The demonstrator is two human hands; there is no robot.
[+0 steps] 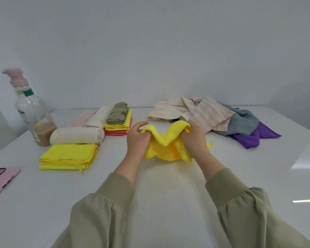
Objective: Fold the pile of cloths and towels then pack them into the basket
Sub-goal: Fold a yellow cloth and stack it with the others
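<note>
Left hand (139,139), right hand (195,138), both gripping.

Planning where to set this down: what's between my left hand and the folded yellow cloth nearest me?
The head view shows only bare table between the left hand and the folded yellow cloth.

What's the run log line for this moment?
step: folding | left hand: grips yellow cloth | right hand: grips yellow cloth | unfolded pile: back right | basket: not in view
</note>
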